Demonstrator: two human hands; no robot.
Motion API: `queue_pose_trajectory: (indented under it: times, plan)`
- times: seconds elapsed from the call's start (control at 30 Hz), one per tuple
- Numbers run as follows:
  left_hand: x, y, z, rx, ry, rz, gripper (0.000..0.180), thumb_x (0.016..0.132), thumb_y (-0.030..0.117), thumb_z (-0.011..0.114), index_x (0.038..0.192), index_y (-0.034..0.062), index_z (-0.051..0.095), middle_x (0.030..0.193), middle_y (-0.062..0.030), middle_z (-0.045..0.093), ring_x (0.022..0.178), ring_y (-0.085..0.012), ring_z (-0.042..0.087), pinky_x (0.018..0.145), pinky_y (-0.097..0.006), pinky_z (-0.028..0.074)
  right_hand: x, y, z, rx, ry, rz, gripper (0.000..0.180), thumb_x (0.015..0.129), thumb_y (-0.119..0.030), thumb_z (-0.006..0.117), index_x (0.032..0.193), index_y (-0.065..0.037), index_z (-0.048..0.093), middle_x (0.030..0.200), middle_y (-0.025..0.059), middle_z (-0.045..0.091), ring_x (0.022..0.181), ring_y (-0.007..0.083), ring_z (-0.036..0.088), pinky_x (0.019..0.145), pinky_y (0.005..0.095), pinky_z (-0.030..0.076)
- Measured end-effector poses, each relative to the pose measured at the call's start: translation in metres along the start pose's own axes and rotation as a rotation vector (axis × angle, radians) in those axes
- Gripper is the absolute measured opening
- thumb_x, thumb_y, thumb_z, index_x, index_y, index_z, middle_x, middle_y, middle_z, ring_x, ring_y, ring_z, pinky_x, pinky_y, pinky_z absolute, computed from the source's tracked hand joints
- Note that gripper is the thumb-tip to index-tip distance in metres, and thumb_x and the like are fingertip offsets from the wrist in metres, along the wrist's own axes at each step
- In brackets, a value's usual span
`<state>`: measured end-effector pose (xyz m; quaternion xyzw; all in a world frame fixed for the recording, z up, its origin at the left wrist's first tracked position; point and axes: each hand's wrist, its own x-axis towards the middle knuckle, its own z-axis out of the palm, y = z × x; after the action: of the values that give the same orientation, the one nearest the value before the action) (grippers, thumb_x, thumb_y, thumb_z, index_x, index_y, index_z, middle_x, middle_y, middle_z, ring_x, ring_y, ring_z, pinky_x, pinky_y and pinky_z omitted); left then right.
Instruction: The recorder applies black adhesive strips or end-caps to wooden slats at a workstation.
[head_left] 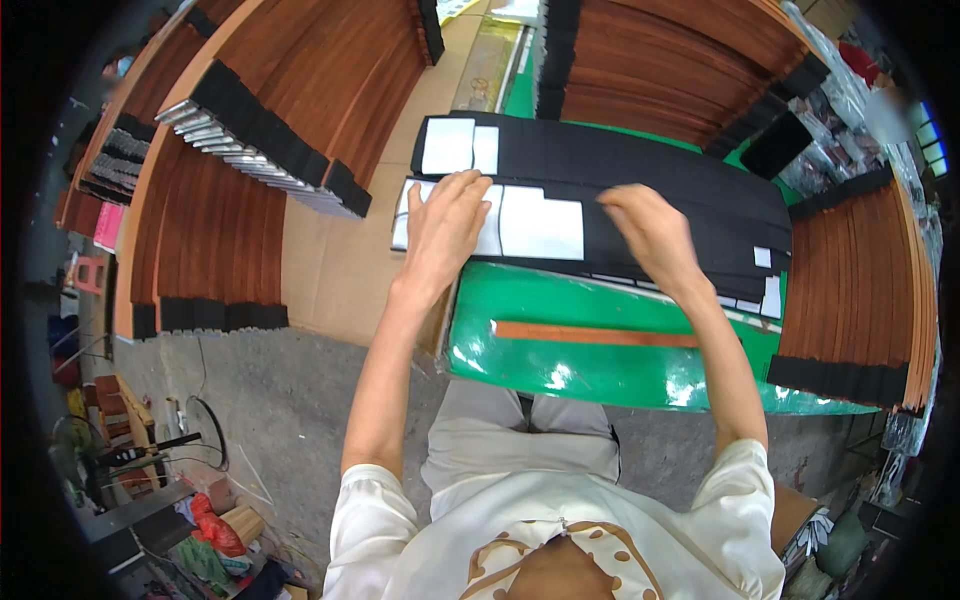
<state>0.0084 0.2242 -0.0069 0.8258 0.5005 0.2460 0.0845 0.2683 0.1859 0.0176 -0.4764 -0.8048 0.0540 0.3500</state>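
A: Black sheet [640, 170], the top one of a stack on the green table [600, 370] — both hands rest on it. How far along?

B: Judging by the piles, many wooden slats [220, 230] already carry black ends; one bare slat [590, 334] lies in front.

A: Grips?

B: Left hand [445, 225] lies flat and open on a white backing patch [540, 225]; right hand [650, 230] pinches the sheet's edge. I count four large patches.

Green table [600, 370] bears black sheets [650, 190], 1 brown strip [595, 334] and brown slat stacks [850, 290].
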Motion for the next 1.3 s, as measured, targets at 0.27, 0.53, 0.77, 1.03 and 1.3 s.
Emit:
queue_pose_trajectory:
  times: [0.27, 0.53, 0.77, 1.03, 1.3]
  plan:
    - [0.047, -0.037, 0.049, 0.137, -0.12, 0.063, 0.043, 0.085, 0.034, 0.058, 0.118, 0.0079, 0.057, 0.131, -0.0078, 0.051, 0.124, -0.0252, 0.044, 0.096, -0.061, 0.028, 0.125, 0.031, 0.122, -0.193, -0.196, -0.054, 0.018, 0.069, -0.001, 0.058, 0.087, -0.002, 0.063, 0.084, 0.0129, 0.061, 0.086, 0.0304, 0.061, 0.07, 0.0386, 0.052]
    - [0.051, -0.044, 0.056, 0.06, -0.016, 0.082, 0.043, 0.083, 0.035, 0.06, 0.113, 0.0041, 0.061, 0.125, -0.0096, 0.055, 0.12, -0.0262, 0.047, 0.095, -0.054, 0.032, 0.152, 0.053, 0.155, -0.542, -0.279, -0.277, 0.009, 0.07, -0.004, 0.059, 0.076, 0.0, 0.063, 0.078, 0.0147, 0.064, 0.077, 0.0265, 0.065, 0.064, 0.0337, 0.055]
    - [0.039, -0.046, 0.057, 0.022, 0.058, 0.095, 0.037, 0.085, 0.03, 0.06, 0.112, 0.0057, 0.061, 0.122, -0.0106, 0.057, 0.113, -0.0283, 0.052, 0.095, -0.051, 0.033, 0.146, 0.037, 0.127, -0.037, -0.121, 0.218, 0.014, 0.077, -0.008, 0.058, 0.083, 0.003, 0.064, 0.077, 0.0211, 0.064, 0.072, 0.0316, 0.066, 0.065, 0.038, 0.052]
    - [-0.011, 0.016, -0.041, -1.022, 0.123, -0.295, 0.016, 0.084, 0.008, 0.067, 0.098, -0.0005, 0.063, 0.086, -0.0003, 0.062, 0.078, -0.0057, 0.056, 0.069, -0.021, 0.046, 0.061, -0.076, 0.052, 0.01, 0.124, -0.133, 0.012, 0.071, 0.0, 0.063, 0.082, -0.004, 0.063, 0.071, 0.0095, 0.062, 0.061, 0.0218, 0.063, 0.052, 0.0317, 0.051]
    - [-0.066, 0.046, -0.068, -1.03, 0.116, -0.168, 0.012, 0.08, -0.001, 0.067, 0.092, -0.0017, 0.063, 0.083, -0.0015, 0.062, 0.073, -0.0061, 0.055, 0.067, -0.019, 0.045, 0.011, -0.126, 0.01, 0.082, 0.08, -0.235, 0.018, 0.069, 0.0, 0.066, 0.087, -0.002, 0.063, 0.076, 0.0067, 0.063, 0.066, 0.0196, 0.063, 0.056, 0.0298, 0.052]
